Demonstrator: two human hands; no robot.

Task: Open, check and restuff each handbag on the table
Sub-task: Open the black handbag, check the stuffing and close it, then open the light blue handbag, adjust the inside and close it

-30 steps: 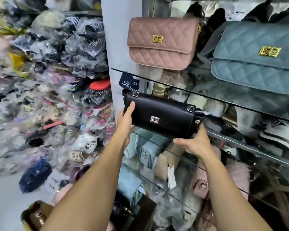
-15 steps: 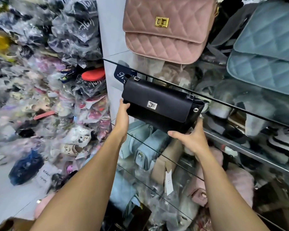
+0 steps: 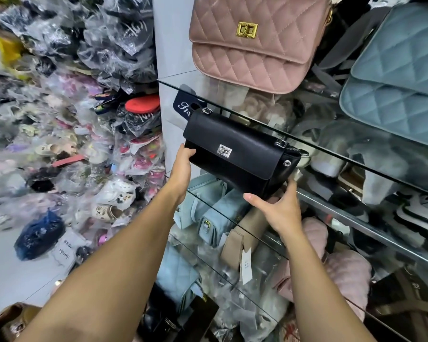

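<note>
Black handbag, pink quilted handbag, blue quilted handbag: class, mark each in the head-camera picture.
black handbag (image 3: 247, 154), head view, front flap beside the clasp.
pink quilted handbag (image 3: 272, 38), head view, quilted flap right of clasp.
blue quilted handbag (image 3: 393, 112), head view, lower front panel.

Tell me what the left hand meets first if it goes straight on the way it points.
The left hand grips the black bag itself; beyond that, probably the glass shelf edge above, though depth is unclear.

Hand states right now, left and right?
Left hand: grips the black handbag at its left end.
Right hand: holds its lower right corner.
</note>
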